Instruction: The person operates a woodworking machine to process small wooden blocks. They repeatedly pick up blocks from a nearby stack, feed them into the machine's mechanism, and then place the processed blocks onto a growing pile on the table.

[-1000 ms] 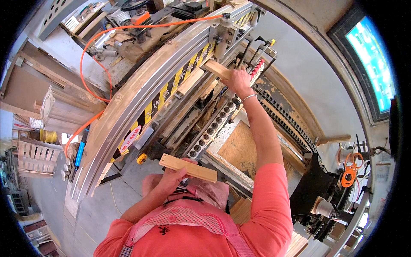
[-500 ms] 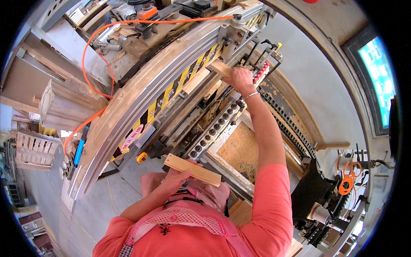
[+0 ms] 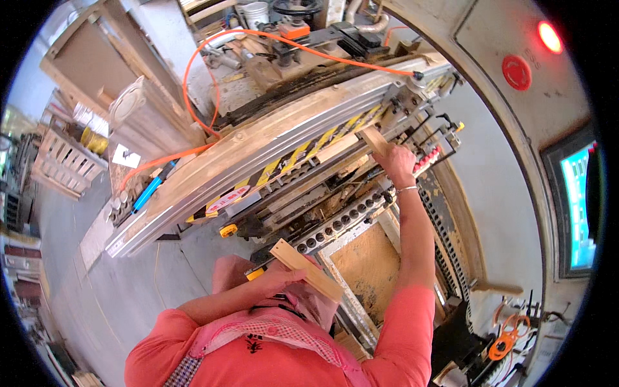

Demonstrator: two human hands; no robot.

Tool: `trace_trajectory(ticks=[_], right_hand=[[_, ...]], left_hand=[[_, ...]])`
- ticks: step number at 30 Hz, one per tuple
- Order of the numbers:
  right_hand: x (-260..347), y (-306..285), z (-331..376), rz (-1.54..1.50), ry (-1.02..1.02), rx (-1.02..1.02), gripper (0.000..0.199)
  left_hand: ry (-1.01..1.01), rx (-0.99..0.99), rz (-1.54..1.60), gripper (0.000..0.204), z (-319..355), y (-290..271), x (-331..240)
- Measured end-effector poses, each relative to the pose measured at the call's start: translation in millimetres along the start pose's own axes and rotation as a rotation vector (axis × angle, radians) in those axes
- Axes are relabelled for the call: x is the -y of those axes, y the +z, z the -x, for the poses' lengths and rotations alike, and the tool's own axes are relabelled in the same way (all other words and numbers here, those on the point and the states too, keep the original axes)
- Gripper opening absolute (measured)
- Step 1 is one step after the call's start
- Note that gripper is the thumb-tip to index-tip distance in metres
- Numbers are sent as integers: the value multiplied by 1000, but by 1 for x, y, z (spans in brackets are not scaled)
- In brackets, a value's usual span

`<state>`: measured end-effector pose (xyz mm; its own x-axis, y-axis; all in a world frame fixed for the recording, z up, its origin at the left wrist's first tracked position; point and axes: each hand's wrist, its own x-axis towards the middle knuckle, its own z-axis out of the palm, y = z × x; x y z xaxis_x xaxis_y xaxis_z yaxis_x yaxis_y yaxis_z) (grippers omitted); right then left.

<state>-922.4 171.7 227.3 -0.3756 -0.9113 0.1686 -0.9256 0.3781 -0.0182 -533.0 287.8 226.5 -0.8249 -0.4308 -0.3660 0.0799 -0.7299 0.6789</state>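
My left hand point(image 3: 281, 282) is closed on a flat wooden strip point(image 3: 308, 269), thumb on top, and holds it slanting in front of my body. A small hole shows near the strip's upper end. With my arm stretched far forward, my right hand point(image 3: 398, 164) grips the near end of a short wooden piece point(image 3: 373, 140) at the machine. Another pale wooden piece point(image 3: 338, 149) lies to its left, along the black-and-yellow striped beam point(image 3: 300, 147). A row of round black knobs or cups point(image 3: 336, 225) runs on the rail nearer to me.
An orange hose point(image 3: 185, 77) loops over the machine's long beam. A red stop button point(image 3: 516, 72), a glowing red lamp point(image 3: 550, 37) and a screen point(image 3: 578, 209) are on the right. Orange-handled scissors point(image 3: 502, 346) hang at lower right. A blue tool point(image 3: 153, 187) lies at the beam's left end.
The view has turned, so the machine sits further right in it and the red lamp shows. The strip in my left hand slants more steeply. My right hand still grips the short piece.
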Motion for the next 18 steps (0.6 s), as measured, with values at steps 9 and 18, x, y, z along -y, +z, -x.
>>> trace_trajectory(ticks=[9,18], right_hand=[[6,-5,-3,77,71,100,52],[16,-9,1,142,10,50,51]], left_hand=[[41,-54,-49,38,27,5,-17],[125,-422,122,43,122,-45,-24]])
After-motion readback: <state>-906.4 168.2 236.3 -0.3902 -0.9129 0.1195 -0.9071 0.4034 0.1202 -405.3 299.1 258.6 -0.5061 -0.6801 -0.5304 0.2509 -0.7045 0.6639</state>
